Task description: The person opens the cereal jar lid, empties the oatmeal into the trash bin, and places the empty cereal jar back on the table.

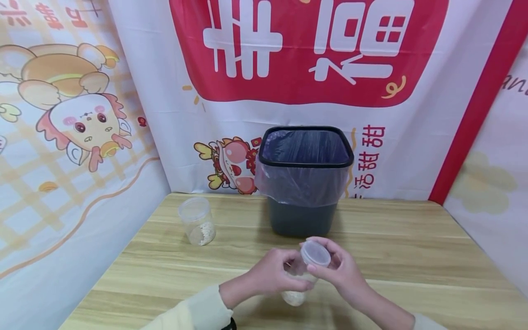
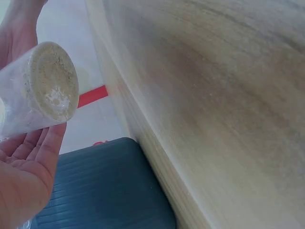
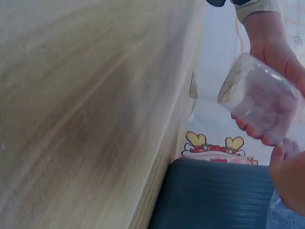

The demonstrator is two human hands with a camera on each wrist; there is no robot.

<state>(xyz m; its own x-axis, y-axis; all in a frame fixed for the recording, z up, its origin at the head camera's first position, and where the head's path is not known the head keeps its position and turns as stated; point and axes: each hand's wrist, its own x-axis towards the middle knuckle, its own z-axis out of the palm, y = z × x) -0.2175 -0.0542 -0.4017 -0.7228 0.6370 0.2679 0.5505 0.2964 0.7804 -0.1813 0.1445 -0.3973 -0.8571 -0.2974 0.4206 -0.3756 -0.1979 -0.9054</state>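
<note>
My left hand (image 1: 270,272) grips a clear plastic jar (image 1: 294,298) round its side, tilted above the table. Pale grainy stuff lies in its base, which faces the camera in the left wrist view. At the top, my right hand (image 1: 344,270) pinches the translucent round lid (image 1: 315,253) by its edge, thumb on the near side and fingers on the far side. The lid overlaps the jar's mouth in the head view, and the hands hide much of the jar. In the right wrist view, left-hand fingers show through the clear wall of the jar (image 3: 262,98).
A second clear jar (image 1: 197,221) with white bits inside stands at the table's back left. Behind the hands is a dark bin (image 1: 303,215) lined with a plastic bag (image 1: 303,185). Printed cloth (image 1: 231,114) hangs along the back and sides of the wooden table (image 1: 412,256).
</note>
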